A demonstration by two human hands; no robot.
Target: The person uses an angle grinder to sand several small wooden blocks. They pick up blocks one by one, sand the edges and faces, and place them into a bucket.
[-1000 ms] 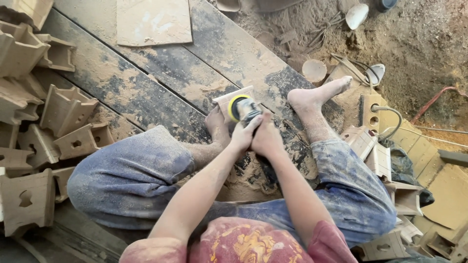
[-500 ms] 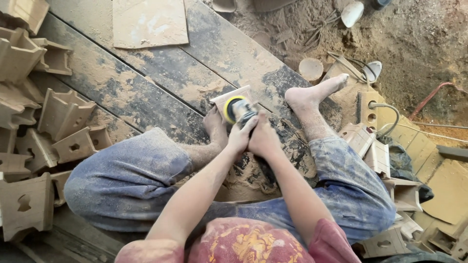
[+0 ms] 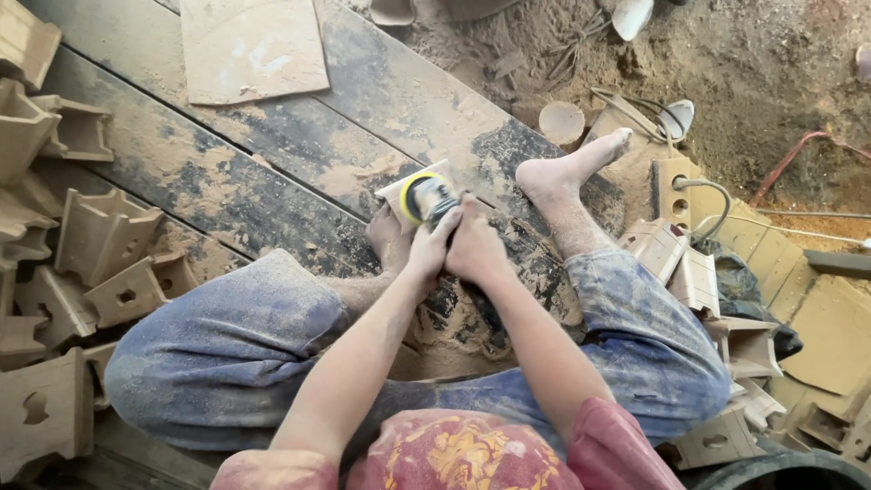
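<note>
I sit on dusty dark planks with my bare feet out in front. Both hands are clasped on a small power sander [image 3: 428, 199] with a yellow ring, which presses on a pale wooden piece [image 3: 406, 187] lying beside my left foot [image 3: 388, 238]. My left hand [image 3: 429, 247] grips the tool's near side. My right hand [image 3: 477, 248] wraps its body from the right. My right foot [image 3: 570, 170] rests farther right. The tool's lower part is hidden by my fingers.
Several carved wooden blocks [image 3: 102, 238] are piled at the left. A flat board [image 3: 251, 47] lies at the top. A power strip with cable [image 3: 673, 191] and more wooden pieces [image 3: 691, 277] sit at the right. Sawdust covers the ground [image 3: 726, 54] beyond.
The hands and the sander stay in nearly the same spot beside the foot; only the view has shifted slightly.
</note>
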